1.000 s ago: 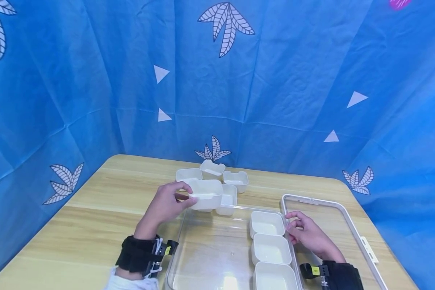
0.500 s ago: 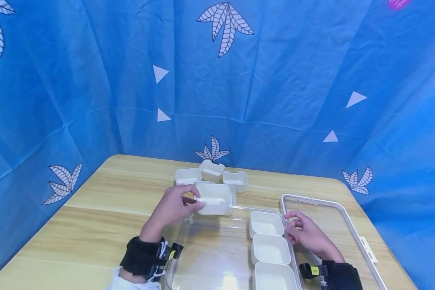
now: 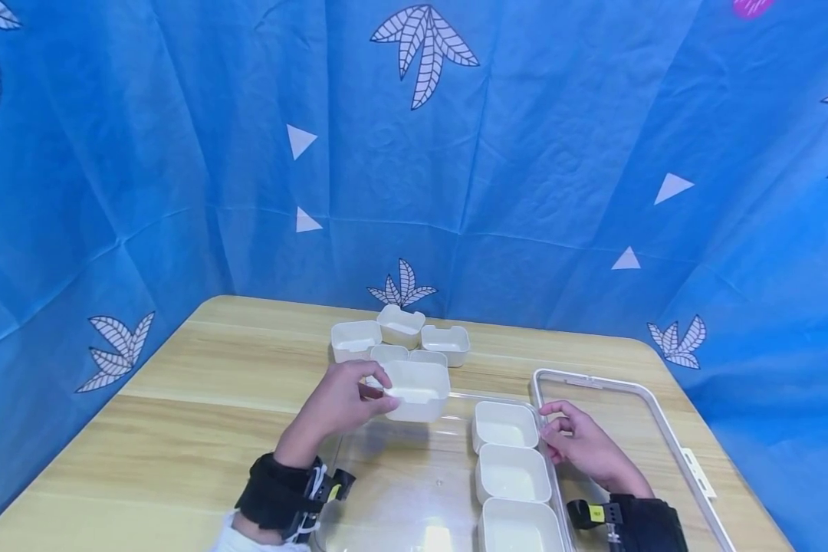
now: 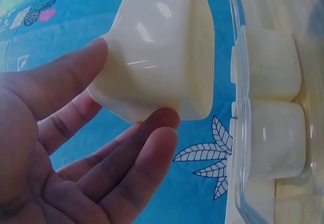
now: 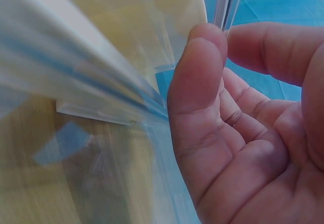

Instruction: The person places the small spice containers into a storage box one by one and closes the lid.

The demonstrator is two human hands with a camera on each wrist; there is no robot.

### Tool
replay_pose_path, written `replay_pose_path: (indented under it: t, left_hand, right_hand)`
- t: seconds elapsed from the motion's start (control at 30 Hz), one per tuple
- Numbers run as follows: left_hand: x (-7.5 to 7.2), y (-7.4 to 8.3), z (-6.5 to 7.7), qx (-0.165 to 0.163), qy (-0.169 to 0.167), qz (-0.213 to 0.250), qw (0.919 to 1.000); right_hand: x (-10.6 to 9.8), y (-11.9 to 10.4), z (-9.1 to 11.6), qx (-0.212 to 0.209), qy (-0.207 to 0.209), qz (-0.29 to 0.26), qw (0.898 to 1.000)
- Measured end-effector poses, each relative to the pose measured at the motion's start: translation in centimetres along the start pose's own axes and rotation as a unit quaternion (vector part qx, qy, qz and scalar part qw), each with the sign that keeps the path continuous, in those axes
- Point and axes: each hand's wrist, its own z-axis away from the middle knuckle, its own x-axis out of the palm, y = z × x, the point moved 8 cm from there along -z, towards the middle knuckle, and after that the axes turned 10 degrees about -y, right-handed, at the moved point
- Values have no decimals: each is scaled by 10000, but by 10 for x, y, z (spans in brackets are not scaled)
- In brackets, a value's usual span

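My left hand (image 3: 345, 399) pinches a small white plastic container (image 3: 419, 406) at its left side, thumb against the wall. It hangs tilted over the far part of a large clear plastic box (image 3: 400, 479). In the left wrist view the container (image 4: 157, 47) shows its smooth outer wall. Along the right side of the clear box stand three similar containers in a row, the middle container (image 3: 515, 474) between the other two. My right hand (image 3: 583, 445) grips the right wall of the box near its far corner; its thumb and index finger meet at the clear rim (image 5: 225, 4).
Behind the box, several more white containers (image 3: 356, 337) stand clustered on the wooden table (image 3: 145, 429), some with a notched rim. A clear lid with a white frame (image 3: 665, 425) lies to the right. A blue patterned cloth (image 3: 559, 192) hangs behind the table.
My left hand has carried the white container right and toward me, from over the clustered containers to above the box's far edge. My right hand stays at the box wall.
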Motion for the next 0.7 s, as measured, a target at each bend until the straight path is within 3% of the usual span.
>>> replay_pose_path:
  t: [0.37, 0.7]
  left_hand:
    - [12, 5, -2, 18, -264, -63, 9996]
    - [17, 6, -5, -11, -353, -446, 9984]
  right_hand:
    - [-1, 0, 1, 55, 25, 61, 10000]
    - [0, -1, 0, 63, 54, 36, 10000]
